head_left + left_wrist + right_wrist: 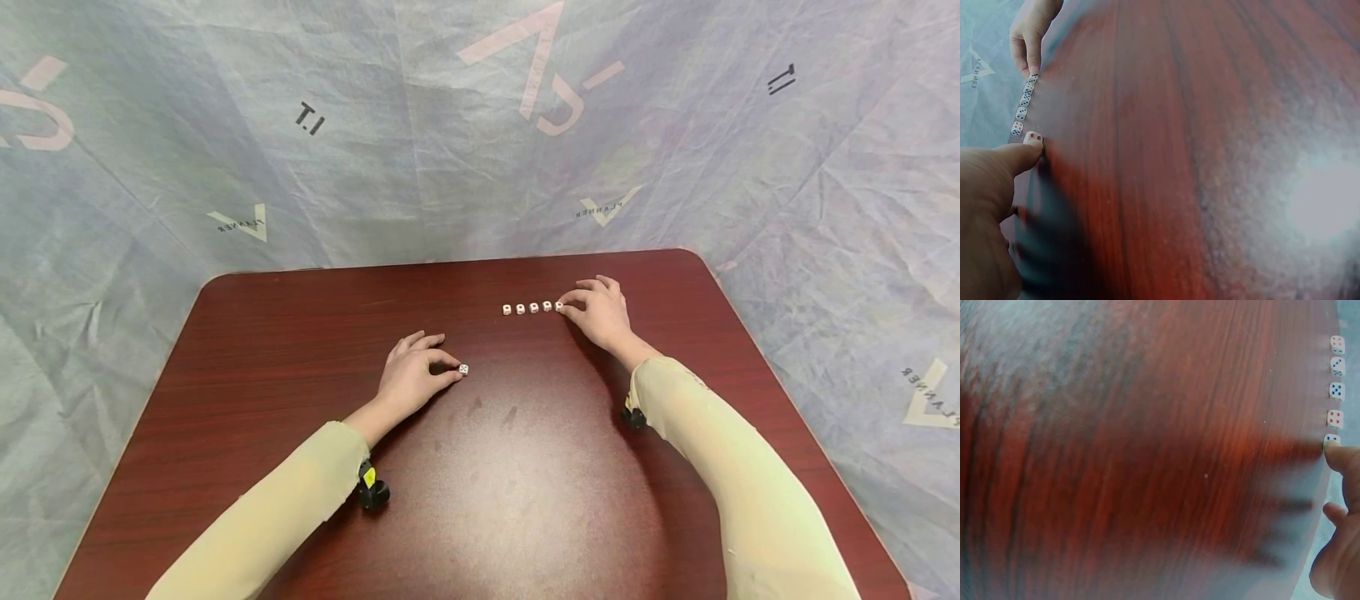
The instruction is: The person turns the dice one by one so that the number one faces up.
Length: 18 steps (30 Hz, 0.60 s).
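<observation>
Between thumb and index finger, my left hand [411,377] pinches a white die [463,370] left of the table's middle; the left wrist view shows red pips on that die [1034,137]. Farther back, a row of several white dice [534,307] runs from left to right with small gaps. My right hand [600,315] pinches the die at the row's right end [558,307] by thumb and index finger. In the right wrist view the thumb covers part of this end die [1331,440], and blue pips show above it.
The dark red wooden table [300,333] has rounded back corners and a shiny top. Grey printed cloth [420,167] hangs behind it and along both sides. A small black wrist camera [373,495] sits by the left sleeve, another black camera [634,415] by the right.
</observation>
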Available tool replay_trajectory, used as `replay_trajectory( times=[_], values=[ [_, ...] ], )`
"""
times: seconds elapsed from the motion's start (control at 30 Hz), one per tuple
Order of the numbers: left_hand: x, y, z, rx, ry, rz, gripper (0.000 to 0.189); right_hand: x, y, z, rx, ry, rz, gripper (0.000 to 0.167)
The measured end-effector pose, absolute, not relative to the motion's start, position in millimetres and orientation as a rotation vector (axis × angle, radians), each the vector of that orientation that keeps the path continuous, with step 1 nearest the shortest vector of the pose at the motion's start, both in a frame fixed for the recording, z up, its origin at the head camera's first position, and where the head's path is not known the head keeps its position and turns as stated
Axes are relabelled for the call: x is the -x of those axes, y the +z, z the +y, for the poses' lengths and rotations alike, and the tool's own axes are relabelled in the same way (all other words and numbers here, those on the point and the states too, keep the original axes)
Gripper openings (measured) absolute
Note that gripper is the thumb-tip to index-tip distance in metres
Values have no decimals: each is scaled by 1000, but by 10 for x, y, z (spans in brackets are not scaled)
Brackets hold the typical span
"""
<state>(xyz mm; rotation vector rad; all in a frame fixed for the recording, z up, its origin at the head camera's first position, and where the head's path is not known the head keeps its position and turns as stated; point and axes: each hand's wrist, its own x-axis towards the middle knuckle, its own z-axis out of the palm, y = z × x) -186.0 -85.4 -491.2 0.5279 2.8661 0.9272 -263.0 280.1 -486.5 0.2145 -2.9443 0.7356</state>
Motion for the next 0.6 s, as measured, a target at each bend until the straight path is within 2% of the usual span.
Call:
replay_trajectory(
  times=[0.23, 0.6],
  values=[
    [1857, -4845, -923, -539, 839, 2896, 26, 2616, -4855, 2797, -209, 724, -2946, 17],
    [1937, -4604, -920, -720, 546, 2924, 21, 2623, -4876, 2797, -214, 714, -2936, 17]
  ],
)
